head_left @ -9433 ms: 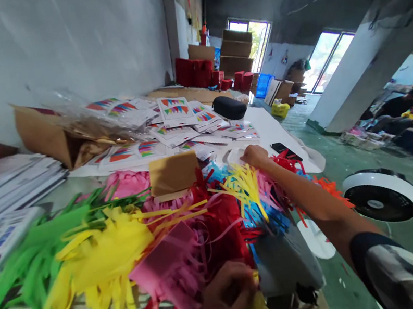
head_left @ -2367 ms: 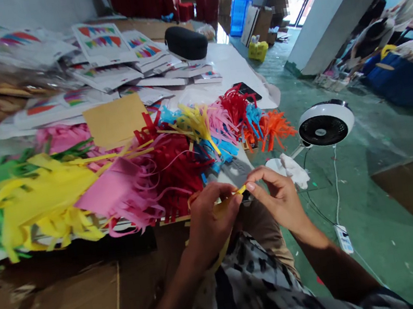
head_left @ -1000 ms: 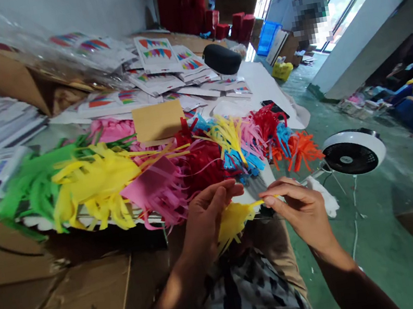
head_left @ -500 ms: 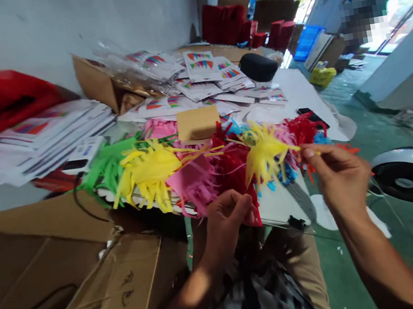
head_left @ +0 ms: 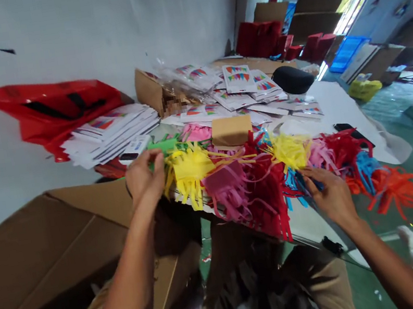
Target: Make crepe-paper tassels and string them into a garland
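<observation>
My left hand (head_left: 145, 178) reaches to the left end of the row of fringed tissue tassels, its fingers curled on the green tassel (head_left: 163, 146), which it partly hides. Right of it lie a yellow tassel (head_left: 191, 170), a pink tassel (head_left: 226, 180) and a red tassel (head_left: 264, 192). My right hand (head_left: 330, 194) has thumb and forefinger closed on blue fringe (head_left: 293, 182), just below a second yellow tassel (head_left: 288, 150). More pink, red and blue tassels continue to the right, ending in an orange tassel (head_left: 396, 188) hanging past the table edge.
A small tan cardboard piece (head_left: 231, 130) sits behind the tassels. Printed packets (head_left: 239, 79) and a white stack (head_left: 111, 133) cover the table's back. Large open cardboard box (head_left: 46, 239) stands at front left; a dark phone (head_left: 353, 134) lies at right.
My left hand has moved left from the red tassel to the green one. My right hand has let go of the yellow tassel's twisted end and moved to the blue fringe. The view has shifted.
</observation>
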Motion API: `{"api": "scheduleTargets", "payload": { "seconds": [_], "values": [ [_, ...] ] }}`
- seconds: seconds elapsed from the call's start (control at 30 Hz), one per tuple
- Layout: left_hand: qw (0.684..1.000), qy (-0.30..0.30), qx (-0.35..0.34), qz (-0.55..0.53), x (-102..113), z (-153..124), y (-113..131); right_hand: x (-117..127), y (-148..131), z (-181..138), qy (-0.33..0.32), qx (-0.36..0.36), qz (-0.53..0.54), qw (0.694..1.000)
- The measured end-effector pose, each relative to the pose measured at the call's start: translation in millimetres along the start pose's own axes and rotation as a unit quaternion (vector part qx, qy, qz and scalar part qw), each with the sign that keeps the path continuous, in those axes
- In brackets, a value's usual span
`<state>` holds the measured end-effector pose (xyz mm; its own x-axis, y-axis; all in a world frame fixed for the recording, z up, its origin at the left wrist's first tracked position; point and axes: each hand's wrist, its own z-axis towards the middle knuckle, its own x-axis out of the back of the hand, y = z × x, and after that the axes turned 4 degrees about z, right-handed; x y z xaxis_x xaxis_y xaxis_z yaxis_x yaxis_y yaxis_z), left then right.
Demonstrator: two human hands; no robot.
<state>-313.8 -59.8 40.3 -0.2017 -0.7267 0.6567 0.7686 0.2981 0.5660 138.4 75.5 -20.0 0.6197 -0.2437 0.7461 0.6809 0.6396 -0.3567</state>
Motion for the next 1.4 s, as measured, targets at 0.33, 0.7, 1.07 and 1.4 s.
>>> {"api": "scheduleTargets", "payload": {
  "seconds": [0.33,0.7,1.07,1.4],
  "values": [
    [0.968,-0.179,0.023,0.177,-54,86,-70,10,-51,10,0.035,0.070,-0.038,0.996],
    [0.983,-0.114,0.071,0.127,-71,74,-78,-28,-130,70,-0.002,0.143,0.066,0.987],
    [0.976,-0.100,0.110,0.157,-72,90,-77,-51,-198,27,-0.037,0.179,0.114,0.977],
    [0.981,-0.051,0.023,0.186,-75,76,-87,-52,-222,16,-0.049,0.202,0.131,0.969]
  ]
}}
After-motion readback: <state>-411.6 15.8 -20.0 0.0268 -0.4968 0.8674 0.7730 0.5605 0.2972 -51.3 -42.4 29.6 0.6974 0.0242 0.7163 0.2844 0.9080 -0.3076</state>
